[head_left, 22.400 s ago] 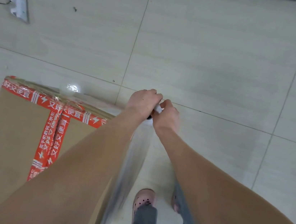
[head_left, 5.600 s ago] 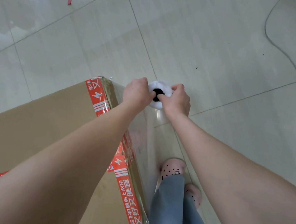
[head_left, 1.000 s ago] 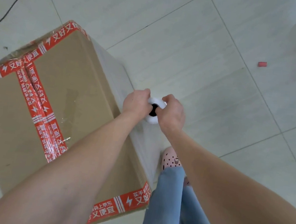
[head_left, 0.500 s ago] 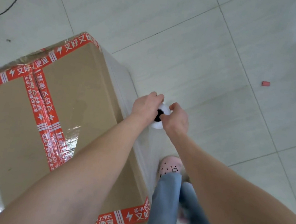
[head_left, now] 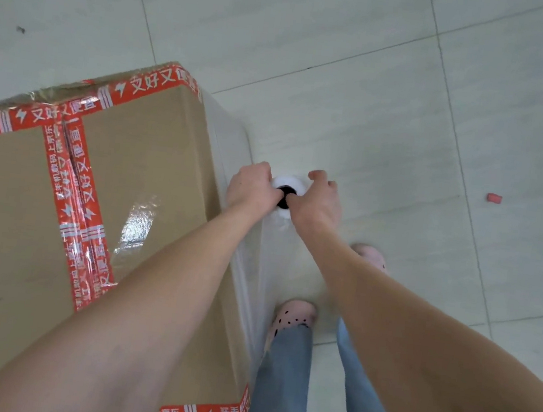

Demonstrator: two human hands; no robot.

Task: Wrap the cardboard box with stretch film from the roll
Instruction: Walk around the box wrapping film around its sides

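Foot (head_left: 369,255) stepped forward, roll (head_left: 287,183) between left hand (head_left: 251,189), right hand (head_left: 319,201), beside box (head_left: 151,162)

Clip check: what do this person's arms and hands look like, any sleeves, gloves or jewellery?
Both arms are bare as far as the frame shows: no sleeve on the left forearm or the right forearm. The left hand and right hand wear no gloves; no watch, bracelet or ring shows. Also worn: light blue jeans and pale pink clogs with small holes.
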